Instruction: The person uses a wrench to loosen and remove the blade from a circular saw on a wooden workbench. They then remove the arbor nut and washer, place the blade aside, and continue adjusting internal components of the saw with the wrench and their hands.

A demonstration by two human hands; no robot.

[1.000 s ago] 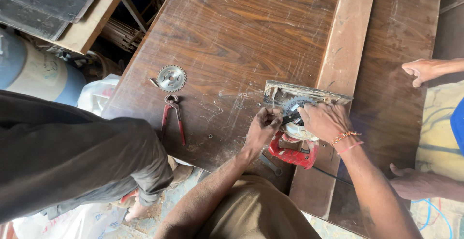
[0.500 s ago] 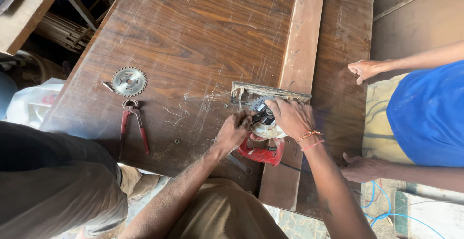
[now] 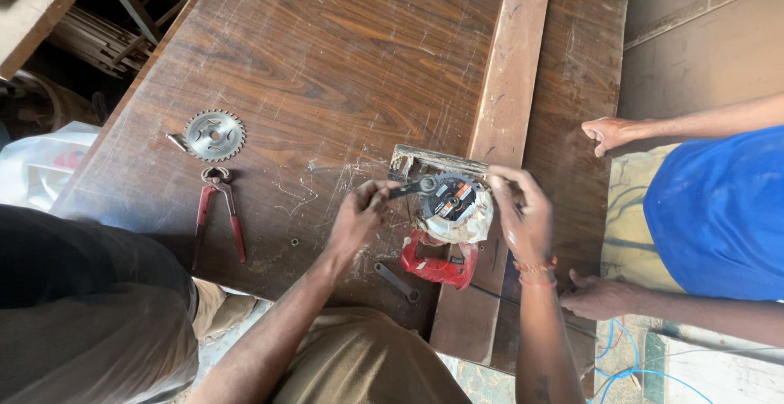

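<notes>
A red circular saw [image 3: 438,261] lies on its side on the brown wooden table [image 3: 327,69], its dark toothed blade [image 3: 452,200] facing up. My left hand [image 3: 357,218] grips a small wrench [image 3: 411,187] that reaches to the blade's centre. My right hand [image 3: 519,212] rests on the blade's right edge and the saw's guard. A second flat wrench [image 3: 398,281] lies on the table below the saw.
A loose saw blade [image 3: 214,135] and red-handled pincers [image 3: 219,210] lie at the table's left. A long plank [image 3: 506,118] runs up the table. A person in blue [image 3: 719,208] stands at the right, hands on the table edge. Another person in dark clothes [image 3: 82,306] is at left.
My hands have parted, uncovering the saw's blade; the left hand now holds the wrench out to the left. The view has shifted right, and the person in blue shows more.
</notes>
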